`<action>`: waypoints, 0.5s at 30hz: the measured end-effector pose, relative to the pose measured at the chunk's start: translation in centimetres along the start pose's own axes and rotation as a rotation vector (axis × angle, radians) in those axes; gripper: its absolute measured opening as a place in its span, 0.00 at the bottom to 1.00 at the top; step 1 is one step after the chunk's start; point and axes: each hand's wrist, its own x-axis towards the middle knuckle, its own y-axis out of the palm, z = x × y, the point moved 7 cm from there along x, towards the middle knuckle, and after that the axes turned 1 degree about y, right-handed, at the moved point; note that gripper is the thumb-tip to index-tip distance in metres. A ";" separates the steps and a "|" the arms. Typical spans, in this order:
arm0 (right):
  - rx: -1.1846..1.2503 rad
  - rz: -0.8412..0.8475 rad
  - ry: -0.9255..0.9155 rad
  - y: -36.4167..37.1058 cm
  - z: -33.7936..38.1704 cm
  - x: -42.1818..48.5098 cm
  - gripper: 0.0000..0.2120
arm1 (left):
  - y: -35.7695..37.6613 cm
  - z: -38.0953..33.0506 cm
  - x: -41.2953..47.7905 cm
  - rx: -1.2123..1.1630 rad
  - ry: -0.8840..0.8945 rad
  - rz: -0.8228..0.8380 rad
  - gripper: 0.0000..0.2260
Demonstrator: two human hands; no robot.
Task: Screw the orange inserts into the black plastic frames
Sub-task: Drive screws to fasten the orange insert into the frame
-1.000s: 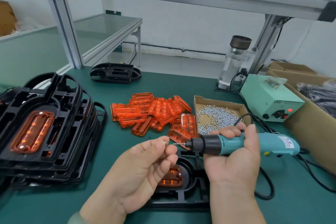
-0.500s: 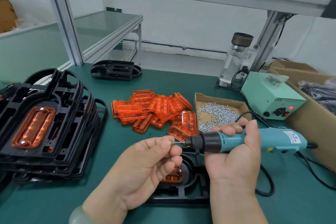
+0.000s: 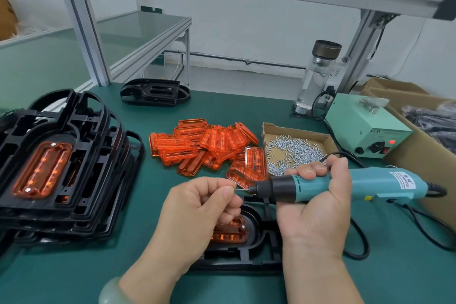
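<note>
The right hand (image 3: 318,207) is wrapped around a blue-green electric screwdriver (image 3: 370,185) and holds it sideways above the green table (image 3: 160,111). The left hand (image 3: 197,207) pinches a tiny screw (image 3: 234,188) with thumb and finger, right at the tip of the thin bit (image 3: 243,189). The screw is mostly hidden. Under both hands lies a black frame (image 3: 249,254) with an orange insert (image 3: 229,232) sitting inside it. A pile of loose orange inserts (image 3: 204,143) lies behind the hands, next to a cardboard box of screws (image 3: 296,148). On the left stands a stack of black frames (image 3: 98,155), and the top one holds an orange piece too.
</note>
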 end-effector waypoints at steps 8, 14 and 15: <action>-0.021 -0.032 -0.005 0.3 0.2 -0.1 0.16 | 0.3 0.0 -0.1 0.080 0.030 0.021 0.09; -0.041 -0.037 -0.031 0.1 0.4 -0.1 0.10 | 0.3 -0.5 -0.2 0.177 0.096 0.006 0.09; -0.031 -0.035 -0.025 0.1 0.4 0.0 0.11 | 0.2 -0.6 -0.3 0.179 0.106 0.000 0.09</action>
